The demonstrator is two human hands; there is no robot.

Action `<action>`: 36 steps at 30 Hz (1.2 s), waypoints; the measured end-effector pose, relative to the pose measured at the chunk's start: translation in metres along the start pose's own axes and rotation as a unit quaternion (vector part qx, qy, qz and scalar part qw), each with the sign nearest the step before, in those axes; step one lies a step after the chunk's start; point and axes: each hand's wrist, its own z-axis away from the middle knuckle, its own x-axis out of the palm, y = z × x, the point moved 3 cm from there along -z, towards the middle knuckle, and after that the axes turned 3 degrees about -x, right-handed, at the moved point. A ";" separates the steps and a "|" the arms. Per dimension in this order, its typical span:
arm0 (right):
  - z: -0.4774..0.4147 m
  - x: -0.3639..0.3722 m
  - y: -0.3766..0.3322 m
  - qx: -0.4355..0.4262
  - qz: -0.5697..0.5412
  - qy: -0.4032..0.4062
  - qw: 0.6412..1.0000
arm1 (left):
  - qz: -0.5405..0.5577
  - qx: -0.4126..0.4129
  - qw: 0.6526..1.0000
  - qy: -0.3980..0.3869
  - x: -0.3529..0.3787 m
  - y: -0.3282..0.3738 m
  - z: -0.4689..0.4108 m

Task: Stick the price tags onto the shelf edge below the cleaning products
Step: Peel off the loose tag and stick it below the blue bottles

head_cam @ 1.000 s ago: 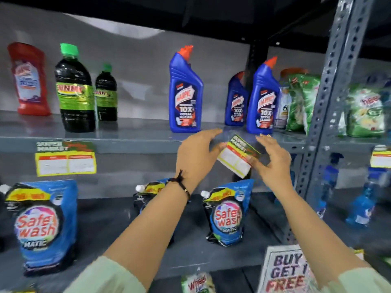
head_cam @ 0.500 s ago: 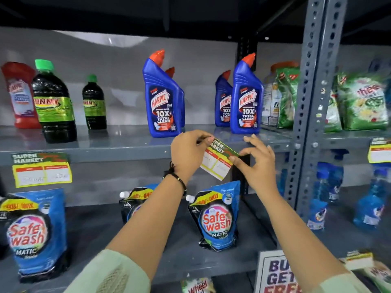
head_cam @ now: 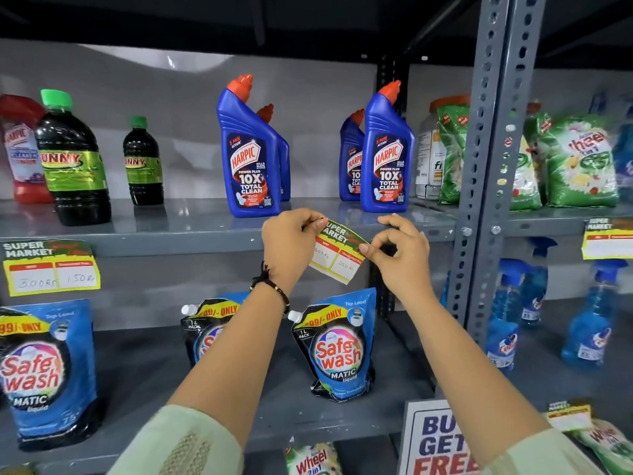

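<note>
A yellow-bordered price tag (head_cam: pixel 337 254) with a green "Super Market" header hangs tilted against the grey shelf edge (head_cam: pixel 191 244), below the blue Harpic bottles (head_cam: pixel 251 156). My left hand (head_cam: pixel 291 246) pinches its upper left corner. My right hand (head_cam: pixel 402 250) pinches its right edge between thumb and forefinger. A second Harpic bottle (head_cam: pixel 388 156) stands just above my right hand. Another price tag (head_cam: pixel 51 267) is stuck on the same edge at the far left, and a third tag (head_cam: pixel 608 238) on the bay to the right.
A grey perforated upright (head_cam: pixel 486 173) stands right of my hands. Black Sunny bottles (head_cam: pixel 73 162) and a red bottle stand at upper left, green Wheel packs (head_cam: pixel 579 162) at upper right. Safewash pouches (head_cam: pixel 339 347) and blue spray bottles (head_cam: pixel 507 320) sit below. A "Buy Get Free" sign (head_cam: pixel 438 440) is at bottom right.
Both hands have carried the tag up and left until it lies against the shelf edge under the Harpic bottles. The view has shifted right and closer.
</note>
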 end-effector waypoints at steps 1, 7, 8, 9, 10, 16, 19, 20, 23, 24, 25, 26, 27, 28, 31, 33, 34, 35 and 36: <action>0.000 -0.001 0.000 0.004 -0.009 -0.005 1.000 | 0.002 -0.002 1.000 -0.002 0.000 0.000 0.000; 0.002 -0.006 -0.002 0.006 -0.044 -0.037 0.998 | 0.011 -0.006 0.999 -0.032 -0.003 0.000 0.001; 0.002 -0.008 -0.003 0.007 -0.044 -0.045 0.998 | 0.015 -0.006 0.999 -0.037 -0.004 0.000 0.003; 0.002 -0.009 -0.004 0.008 -0.046 -0.057 0.997 | 0.023 -0.005 0.999 -0.040 -0.005 0.000 0.005; 0.002 -0.011 -0.004 0.009 -0.047 -0.069 0.996 | 0.031 -0.001 0.999 -0.041 -0.006 0.000 0.008; -0.002 -0.016 -0.005 -0.011 0.028 -0.105 0.994 | -0.062 0.058 0.996 -0.015 -0.006 -0.008 0.029; -0.004 -0.016 -0.007 -0.022 0.061 -0.102 0.993 | -0.094 0.073 0.993 -0.019 -0.005 -0.011 0.029; -0.004 -0.014 -0.007 -0.024 0.069 -0.100 0.992 | -0.101 0.074 0.992 -0.021 -0.005 -0.011 0.029; -0.008 -0.013 -0.009 -0.023 0.069 -0.086 0.994 | -0.110 0.075 0.991 -0.018 -0.006 -0.012 0.028; -0.009 -0.014 -0.010 -0.019 0.064 -0.078 0.995 | -0.106 0.074 0.992 -0.012 -0.006 -0.012 0.029; -0.011 -0.014 -0.011 -0.017 0.061 -0.070 0.996 | -0.097 0.070 0.993 -0.004 -0.006 -0.010 0.029; -0.013 -0.015 -0.012 -0.019 0.063 -0.062 0.996 | -0.087 0.065 0.994 0.005 -0.007 -0.009 0.029; -0.015 -0.015 -0.014 -0.021 0.067 -0.058 0.996 | -0.077 0.060 0.995 0.015 -0.007 -0.007 0.028; -0.018 -0.015 -0.014 -0.022 0.072 -0.057 0.996 | -0.069 0.057 0.996 0.024 -0.008 -0.005 0.028; -0.024 -0.014 -0.015 -0.022 0.083 -0.052 0.995 | -0.055 0.046 0.996 0.045 -0.011 -0.001 0.023; -0.027 -0.012 -0.015 -0.030 0.097 -0.046 0.994 | -0.055 0.041 0.996 0.054 -0.012 0.001 0.019; -0.027 -0.010 -0.015 -0.037 0.106 -0.043 0.993 | -0.057 0.041 0.996 0.057 -0.012 0.001 0.018; -0.028 -0.009 -0.016 -0.043 0.115 -0.040 0.992 | -0.060 0.041 0.996 0.060 -0.012 0.002 0.018; -0.028 -0.008 -0.016 -0.049 0.121 -0.037 0.991 | -0.063 0.041 0.995 0.064 -0.012 0.002 0.018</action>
